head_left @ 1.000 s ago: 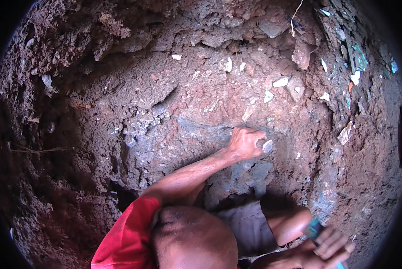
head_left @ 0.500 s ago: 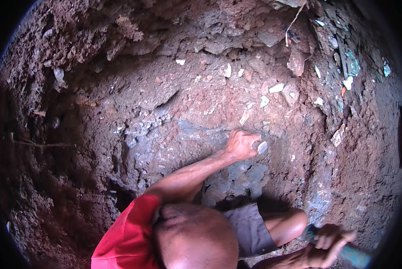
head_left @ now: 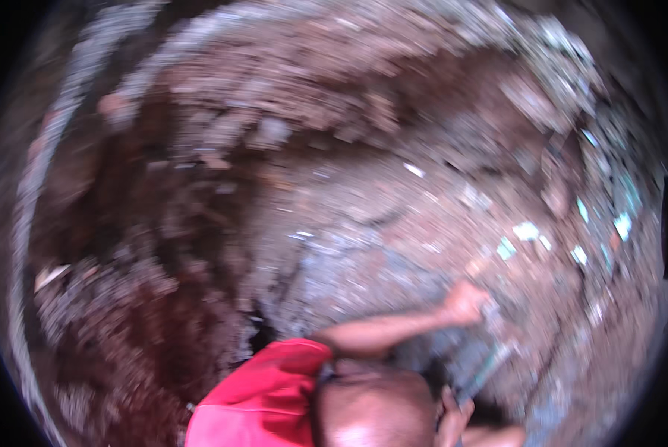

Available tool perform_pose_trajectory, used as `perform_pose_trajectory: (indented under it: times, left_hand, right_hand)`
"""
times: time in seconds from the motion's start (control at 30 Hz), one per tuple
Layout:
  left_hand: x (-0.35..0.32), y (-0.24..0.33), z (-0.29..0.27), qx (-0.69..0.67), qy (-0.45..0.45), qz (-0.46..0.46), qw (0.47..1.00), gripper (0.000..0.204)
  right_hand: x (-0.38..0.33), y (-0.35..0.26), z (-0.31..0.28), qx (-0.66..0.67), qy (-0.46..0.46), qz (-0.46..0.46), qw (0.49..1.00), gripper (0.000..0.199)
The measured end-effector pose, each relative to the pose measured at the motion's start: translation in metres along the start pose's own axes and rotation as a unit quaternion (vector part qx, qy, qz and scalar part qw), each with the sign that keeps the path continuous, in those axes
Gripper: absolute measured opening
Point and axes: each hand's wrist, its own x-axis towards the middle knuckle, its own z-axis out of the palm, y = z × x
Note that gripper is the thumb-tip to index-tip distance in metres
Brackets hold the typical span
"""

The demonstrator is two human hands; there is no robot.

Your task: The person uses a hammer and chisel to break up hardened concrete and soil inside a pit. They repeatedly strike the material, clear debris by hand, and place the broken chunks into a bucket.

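My left hand (head_left: 464, 302) reaches forward from a red sleeve, just right of the middle, its fingers closed round a short metal chisel. Only the chisel's pale end (head_left: 492, 306) sticks out of the fist; its other end is hidden. At the lower edge my right hand (head_left: 452, 419) is wrapped round a long tool with a blue-green handle (head_left: 488, 366). This tool slants up and right, its far end close below the chisel. Motion blur hides that end, so I cannot tell if they touch.
Rough reddish-brown earth surrounds me, with a grey patch (head_left: 349, 272) left of my left hand. Pale and greenish stone chips (head_left: 526, 231) lie beyond the hand. An uneven earth ledge (head_left: 326, 89) rises at the far side. A dark hollow (head_left: 259, 331) sits beside my sleeve.
The view has swung and blurred, shifting the ground rightward and down. My right hand has brought the blue-green-handled tool inward from the lower right, toward the chisel. My left hand still grips the chisel.
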Motion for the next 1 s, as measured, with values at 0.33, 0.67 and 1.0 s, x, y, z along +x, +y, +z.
perform_pose_trajectory:
  times: [0.33,0.67,1.0]
  left_hand:
    - [-0.011,0.023,-0.016,-0.052,-0.067,0.005,0.996,0.013]
    - [-0.013,0.032,-0.011,-0.043,-0.071,0.043,0.996,0.016]
    - [-0.018,0.04,-0.022,-0.081,-0.066,0.054,0.993,0.013]
  right_hand:
    - [0.023,0.013,-0.018,0.163,-0.271,0.109,0.942,0.018]
    - [0.045,0.027,-0.047,0.205,-0.377,0.153,0.89,0.028]
    - [0.055,0.043,-0.07,0.217,-0.428,0.192,0.856,0.04]
